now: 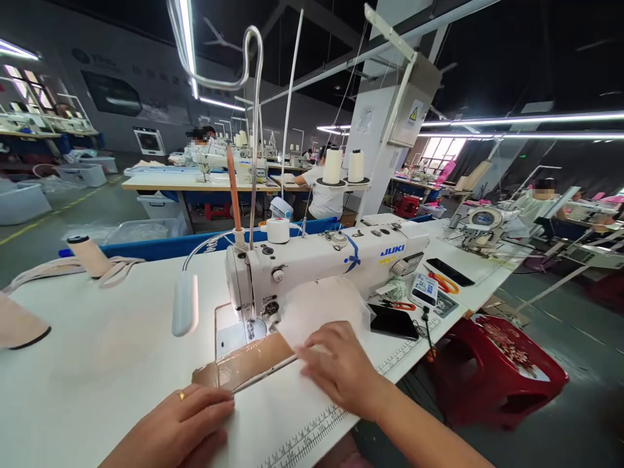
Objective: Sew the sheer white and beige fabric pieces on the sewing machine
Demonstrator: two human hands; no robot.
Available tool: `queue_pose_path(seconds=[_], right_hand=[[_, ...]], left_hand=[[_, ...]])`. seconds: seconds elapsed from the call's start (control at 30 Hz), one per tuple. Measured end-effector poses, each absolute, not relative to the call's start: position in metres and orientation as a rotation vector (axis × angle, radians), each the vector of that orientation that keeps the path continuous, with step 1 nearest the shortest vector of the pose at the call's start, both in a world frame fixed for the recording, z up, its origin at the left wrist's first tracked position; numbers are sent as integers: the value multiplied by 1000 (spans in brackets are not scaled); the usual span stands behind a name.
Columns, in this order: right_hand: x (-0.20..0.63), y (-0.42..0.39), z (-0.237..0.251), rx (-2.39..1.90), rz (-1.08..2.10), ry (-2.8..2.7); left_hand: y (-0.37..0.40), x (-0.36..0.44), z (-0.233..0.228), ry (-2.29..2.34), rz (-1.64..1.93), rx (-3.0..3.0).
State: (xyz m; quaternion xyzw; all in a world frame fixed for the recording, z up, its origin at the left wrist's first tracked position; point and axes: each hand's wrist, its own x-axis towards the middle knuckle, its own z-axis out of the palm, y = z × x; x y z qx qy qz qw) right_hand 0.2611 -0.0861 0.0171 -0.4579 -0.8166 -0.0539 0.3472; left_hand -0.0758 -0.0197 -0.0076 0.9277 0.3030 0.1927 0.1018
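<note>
Where the left hand [178, 426] lies: bottom of the frame, left of centre, back upward, fingers close together and slightly bent, pointing right (a gold ring [182, 394] circles one of them), with the fingertips near the lower edge of the tan panel [256, 361].
Left grasp: cannot tell whether the fingertips pinch anything or simply rest.
Right hand [348, 374]: just below the centre of the frame, back upward, fingers bent and reaching left, the thumb held apart below them.
Right grasp: fingertips beside the lower edge of the white cloth [316, 302]; whether they grip it, I cannot tell.
Right forearm [424, 422]: bare, slanting from the lower right corner area up to the wrist.
White cloth: middle of the frame, spread beneath the arm of the sewing machine [322, 253], to the right of the needle area.
Tan panel: glossy, between the two hands, just below the needle area.
Surface [121, 325]: white, with a printed ruler scale [312, 432] along its near edge, lower centre.
Right of the cloth: a dark phone [394, 322] lying flat.
</note>
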Motion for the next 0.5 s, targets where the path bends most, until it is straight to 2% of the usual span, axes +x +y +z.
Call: queue_pose_path(seconds=[0.07, 0.13, 0.3, 0.4, 0.5], right_hand=[[248, -100, 21, -956, 104, -2353], [244, -108, 25, -852, 214, -2316], [253, -99, 14, -1136, 48, -2079], [250, -88, 1, -1295, -72, -2113], [244, -78, -6, -1418, -57, -2197]], left_hand=[[-28, -65, 3, 855, 647, 2755], [-34, -56, 12, 828, 717, 2757], [-44, -38, 15, 812, 689, 2820], [-44, -24, 4, 801, 641, 2889], [-40, -12, -3, 775, 484, 2921]])
